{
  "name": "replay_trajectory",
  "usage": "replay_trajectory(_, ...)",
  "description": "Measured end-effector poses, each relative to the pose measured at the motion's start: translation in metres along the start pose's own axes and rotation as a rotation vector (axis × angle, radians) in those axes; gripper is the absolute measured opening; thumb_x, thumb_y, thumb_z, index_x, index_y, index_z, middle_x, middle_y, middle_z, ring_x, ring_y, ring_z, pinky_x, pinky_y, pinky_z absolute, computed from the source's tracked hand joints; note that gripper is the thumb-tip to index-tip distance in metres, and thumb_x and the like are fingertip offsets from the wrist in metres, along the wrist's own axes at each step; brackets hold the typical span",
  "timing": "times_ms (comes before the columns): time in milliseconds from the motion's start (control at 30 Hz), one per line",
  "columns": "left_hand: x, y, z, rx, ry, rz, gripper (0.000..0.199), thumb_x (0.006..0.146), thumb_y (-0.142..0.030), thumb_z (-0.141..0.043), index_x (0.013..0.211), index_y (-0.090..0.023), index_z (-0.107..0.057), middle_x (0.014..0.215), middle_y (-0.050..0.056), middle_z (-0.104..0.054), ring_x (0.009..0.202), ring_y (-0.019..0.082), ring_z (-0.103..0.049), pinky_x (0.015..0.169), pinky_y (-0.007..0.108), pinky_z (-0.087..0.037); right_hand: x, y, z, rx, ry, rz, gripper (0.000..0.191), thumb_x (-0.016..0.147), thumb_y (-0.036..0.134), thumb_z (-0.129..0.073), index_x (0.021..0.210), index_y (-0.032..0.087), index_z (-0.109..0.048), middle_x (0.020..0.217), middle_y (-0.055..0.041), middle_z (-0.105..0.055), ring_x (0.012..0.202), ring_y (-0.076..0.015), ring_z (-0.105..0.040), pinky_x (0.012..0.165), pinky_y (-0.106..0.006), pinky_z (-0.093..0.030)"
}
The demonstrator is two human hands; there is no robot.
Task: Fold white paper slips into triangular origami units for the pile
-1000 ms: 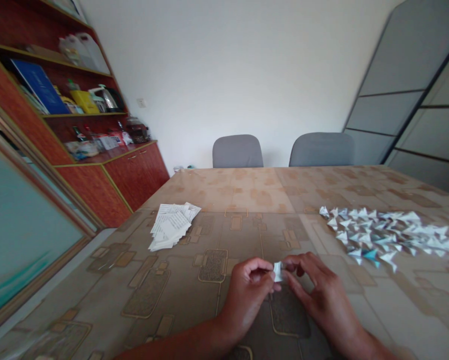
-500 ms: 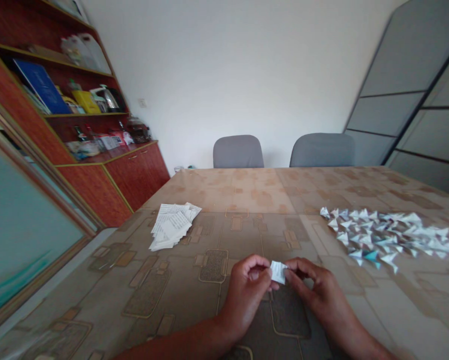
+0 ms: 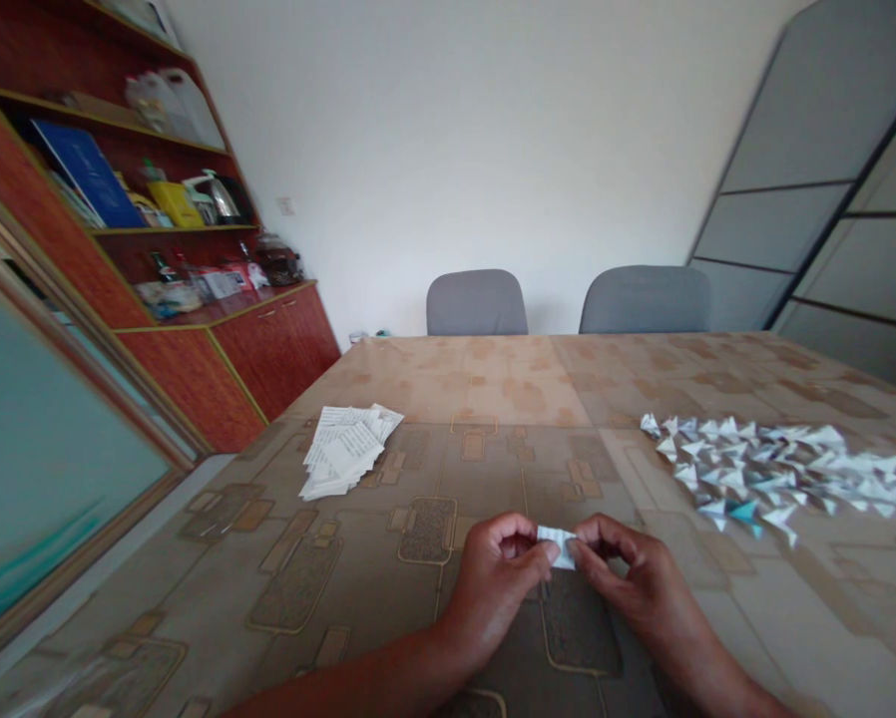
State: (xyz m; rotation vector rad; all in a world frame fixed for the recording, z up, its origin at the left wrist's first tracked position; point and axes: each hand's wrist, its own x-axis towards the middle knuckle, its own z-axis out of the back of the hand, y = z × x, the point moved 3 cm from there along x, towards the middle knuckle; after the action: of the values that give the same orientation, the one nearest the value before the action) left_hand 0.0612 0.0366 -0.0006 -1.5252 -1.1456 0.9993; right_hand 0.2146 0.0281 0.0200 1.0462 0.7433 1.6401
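Observation:
Between my two hands is a small folded piece of paper [image 3: 557,546], white with faint print. My left hand [image 3: 497,578] pinches its left side between thumb and fingers, the thumb lying over the front. On the opposite side, my right hand [image 3: 632,568] grips the paper's right edge the same way. Both hands are just above the near part of the table. Off to the left lies a loose stack of printed paper slips [image 3: 350,449]. Several rows of small folded paper pieces [image 3: 762,469], mostly white and one teal, sit on the right.
A patterned cloth covers the table [image 3: 485,384]. Two grey chairs, a left one [image 3: 476,302] and a right one [image 3: 645,299], stand at its far edge. A red wooden cabinet [image 3: 268,349] with loaded shelves is at the left, grey panels [image 3: 777,130] at the right.
The paper has turned slightly and now looks wider and more level. My left thumb has moved right, onto the paper's front. Both hands stay in nearly the same place.

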Motion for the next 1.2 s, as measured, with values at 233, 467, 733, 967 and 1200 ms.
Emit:
replay_trajectory(233,0.0016,-0.0038,0.0037,0.095,0.003,-0.04,0.029,0.074,-0.042,-0.069,0.068,-0.014,-0.061,0.058,-0.002,-0.057,0.053,0.012,-0.053,0.054,0.022,-0.04,-0.0003,0.002,0.0005,0.151,0.054,-0.05,0.036,0.085,0.047,-0.059,0.065,0.018,-0.06,0.057,0.0014,-0.057,0.054,-0.0131,-0.053,0.05,-0.022,-0.041)
replay_trajectory(467,0.001,-0.0054,0.0051,0.121,0.006,-0.041,0.035,0.076,-0.048,-0.067,0.068,-0.014,-0.059,0.06,-0.001,-0.055,0.054,0.012,-0.054,0.055,0.023,-0.039,-0.0013,0.0022,-0.0017,0.229,0.132,-0.035,0.03,0.088,0.046,-0.057,0.078,0.019,-0.063,0.071,-0.0008,-0.064,0.068,-0.0165,-0.06,0.062,-0.025,-0.047)
replay_trajectory(733,0.0005,-0.0095,0.0051,0.112,0.032,-0.002,0.038,0.076,-0.051,-0.066,0.07,-0.013,-0.063,0.059,0.0,-0.058,0.054,0.012,-0.053,0.055,0.023,-0.037,-0.0016,0.0028,-0.0021,0.298,0.201,-0.014,0.025,0.091,0.043,-0.056,0.086,0.021,-0.066,0.076,-0.0015,-0.069,0.074,-0.0177,-0.065,0.068,-0.027,-0.051)
replay_trajectory(967,0.0006,-0.0088,0.0038,0.086,0.057,0.047,0.04,0.074,-0.052,-0.068,0.065,-0.014,-0.061,0.055,0.0,-0.058,0.051,0.012,-0.052,0.054,0.023,-0.038,-0.0015,0.002,-0.0014,0.248,0.202,0.007,0.025,0.093,0.04,-0.052,0.085,0.02,-0.066,0.077,-0.0024,-0.071,0.073,-0.0177,-0.067,0.067,-0.027,-0.052)
replay_trajectory(1200,0.0028,-0.0004,0.0047,0.158,0.096,0.081,0.038,0.072,-0.051,-0.067,0.063,-0.016,-0.055,0.052,-0.002,-0.054,0.048,0.012,-0.052,0.052,0.023,-0.038,-0.0024,0.0052,0.0049,-0.052,0.065,0.143,0.01,0.085,0.023,-0.057,0.09,0.02,-0.065,0.078,-0.0034,-0.07,0.067,-0.0171,-0.064,0.062,-0.028,-0.052)
